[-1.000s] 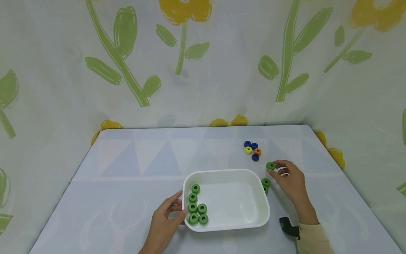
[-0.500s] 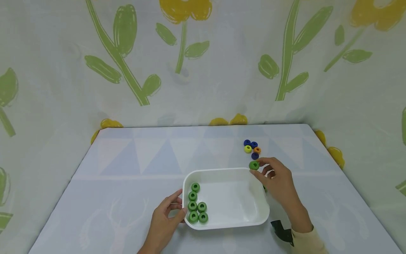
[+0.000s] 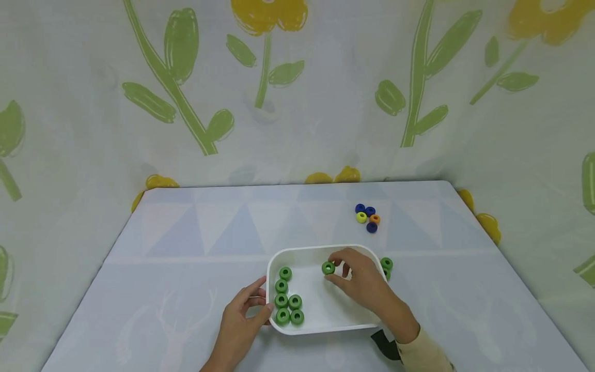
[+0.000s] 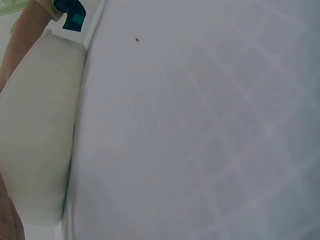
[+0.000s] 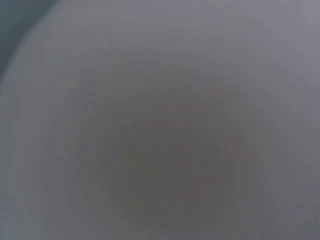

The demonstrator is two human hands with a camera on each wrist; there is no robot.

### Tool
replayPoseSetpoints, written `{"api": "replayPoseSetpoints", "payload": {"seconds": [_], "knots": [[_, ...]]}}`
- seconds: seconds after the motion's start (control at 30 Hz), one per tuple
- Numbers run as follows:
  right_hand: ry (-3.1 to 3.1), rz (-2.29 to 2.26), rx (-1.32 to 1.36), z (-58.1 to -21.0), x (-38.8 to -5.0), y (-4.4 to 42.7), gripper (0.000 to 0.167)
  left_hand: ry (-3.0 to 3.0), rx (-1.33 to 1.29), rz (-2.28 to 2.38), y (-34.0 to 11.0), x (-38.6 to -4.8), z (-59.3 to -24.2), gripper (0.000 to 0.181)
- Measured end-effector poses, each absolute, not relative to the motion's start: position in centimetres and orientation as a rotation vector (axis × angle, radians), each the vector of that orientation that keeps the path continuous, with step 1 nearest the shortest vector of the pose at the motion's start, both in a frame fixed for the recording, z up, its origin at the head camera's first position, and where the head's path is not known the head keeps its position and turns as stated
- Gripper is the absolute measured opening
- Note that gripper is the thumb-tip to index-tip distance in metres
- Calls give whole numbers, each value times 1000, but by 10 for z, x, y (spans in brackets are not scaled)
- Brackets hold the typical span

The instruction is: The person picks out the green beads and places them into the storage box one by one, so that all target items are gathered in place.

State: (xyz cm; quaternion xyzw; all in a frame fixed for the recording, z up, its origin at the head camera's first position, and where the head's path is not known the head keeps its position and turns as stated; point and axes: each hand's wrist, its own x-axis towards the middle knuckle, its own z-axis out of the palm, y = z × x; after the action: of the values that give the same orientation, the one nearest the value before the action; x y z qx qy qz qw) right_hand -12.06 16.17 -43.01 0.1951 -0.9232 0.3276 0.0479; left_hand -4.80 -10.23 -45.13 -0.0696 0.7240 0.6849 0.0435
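A green bead [image 3: 328, 267] with a hole through it is pinched between the thumb and fingers of my right hand [image 3: 360, 279], over the inside of a white tray [image 3: 325, 328]. My left hand [image 3: 241, 323] grips the tray's left end, its thumb at the near corner. Several green beads [image 3: 295, 301] lie inside the tray along its left end. Outside the right wall sit more green beads [image 3: 387, 263], partly hidden by the tray. The left wrist view shows the tray's outer side [image 4: 40, 130] and part of my left hand [image 4: 10, 217]. The right wrist view is a grey blur.
Beyond the tray, a small cluster holds blue beads [image 3: 360, 207], a yellow bead [image 3: 361, 217] and an orange bead [image 3: 374, 219]. The pale patterned table [image 3: 186, 279] meets a flower-printed cloth [image 3: 325, 113] at the back. A black strap [image 3: 386, 345] hangs by my right sleeve.
My right hand has carried the green bead leftward from beyond the tray's right side, over the rim and above its inside. My left hand has stayed at the tray's left end.
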Motion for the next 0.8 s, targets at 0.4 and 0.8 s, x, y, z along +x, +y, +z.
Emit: {"api": "replayPoseSetpoints", "payload": {"seconds": [0.4,0.8], "knots": [[-3058,942,681,-434,-118,123,24,2239,-202,2081,-102,-49,-452,56],[-3161,997,760,-435,-120,112,32,2220,-212,2086,-101,-48,-451,56]]}}
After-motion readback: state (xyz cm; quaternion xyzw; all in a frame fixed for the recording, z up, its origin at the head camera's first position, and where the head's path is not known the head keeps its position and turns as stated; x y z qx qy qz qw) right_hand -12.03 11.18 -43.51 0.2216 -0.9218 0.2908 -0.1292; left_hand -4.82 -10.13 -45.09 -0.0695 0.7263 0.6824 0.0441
